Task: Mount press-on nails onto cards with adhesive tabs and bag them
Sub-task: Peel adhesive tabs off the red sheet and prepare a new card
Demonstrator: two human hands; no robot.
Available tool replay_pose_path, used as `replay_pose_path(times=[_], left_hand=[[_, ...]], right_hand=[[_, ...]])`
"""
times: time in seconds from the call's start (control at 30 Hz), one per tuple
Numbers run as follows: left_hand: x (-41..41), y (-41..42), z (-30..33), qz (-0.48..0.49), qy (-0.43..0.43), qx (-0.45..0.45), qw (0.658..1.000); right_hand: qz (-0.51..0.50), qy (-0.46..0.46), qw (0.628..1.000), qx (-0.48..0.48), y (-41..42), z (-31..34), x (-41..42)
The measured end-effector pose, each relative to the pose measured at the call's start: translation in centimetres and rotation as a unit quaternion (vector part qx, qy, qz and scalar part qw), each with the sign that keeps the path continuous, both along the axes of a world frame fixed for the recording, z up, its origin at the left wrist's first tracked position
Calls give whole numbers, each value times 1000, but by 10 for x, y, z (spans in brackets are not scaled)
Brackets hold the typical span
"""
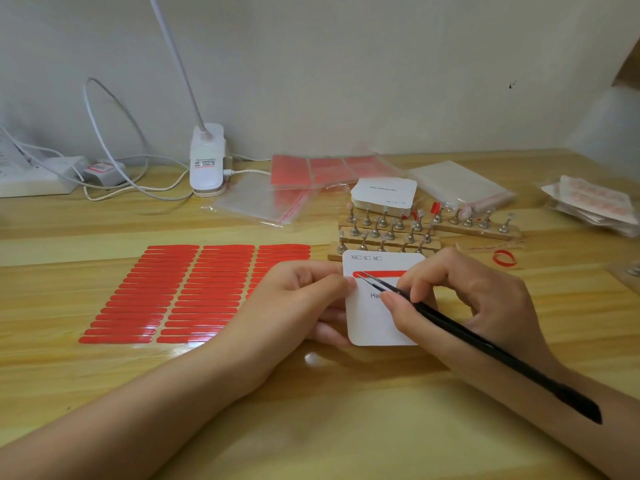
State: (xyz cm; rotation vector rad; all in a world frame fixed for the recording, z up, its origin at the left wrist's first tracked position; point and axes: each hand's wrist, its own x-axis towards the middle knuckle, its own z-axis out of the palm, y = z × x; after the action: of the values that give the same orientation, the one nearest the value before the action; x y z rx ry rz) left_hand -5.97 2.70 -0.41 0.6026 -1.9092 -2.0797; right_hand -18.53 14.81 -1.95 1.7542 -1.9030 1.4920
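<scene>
Right hand (460, 299): your fingers pinch black tweezers (450, 325), tips on the red adhesive strip (381, 274).
Left hand (301, 299): grips the card (370, 323).
Progress: early; nail stands (415, 226) at 12 o'clock untouched, nothing bagged.

Even, soft, fairly bright light, warm yellowish cast on the wooden table (346, 427), wall (346, 64) greyish. Source seems overhead and slightly far; lamp head out of frame. Small glare spot on the table just near the white card (374, 320), sheen along near ends of the red adhesive strips (166, 299). Soft shadows under both forearms and hands. Wide-angle bend: far table edge curves, right side stretched. Overall slightly soft, compression smear; far items and right-edge packets (592, 202) blurry, small print unreadable
</scene>
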Motion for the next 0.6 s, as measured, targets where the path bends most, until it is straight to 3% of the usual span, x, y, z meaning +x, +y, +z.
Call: replay_pose_path(times=[0.6], left_hand=[[0, 0, -3, 4, 4, -8, 1000]], right_hand=[[9, 143, 990, -18, -3, -4, -5]])
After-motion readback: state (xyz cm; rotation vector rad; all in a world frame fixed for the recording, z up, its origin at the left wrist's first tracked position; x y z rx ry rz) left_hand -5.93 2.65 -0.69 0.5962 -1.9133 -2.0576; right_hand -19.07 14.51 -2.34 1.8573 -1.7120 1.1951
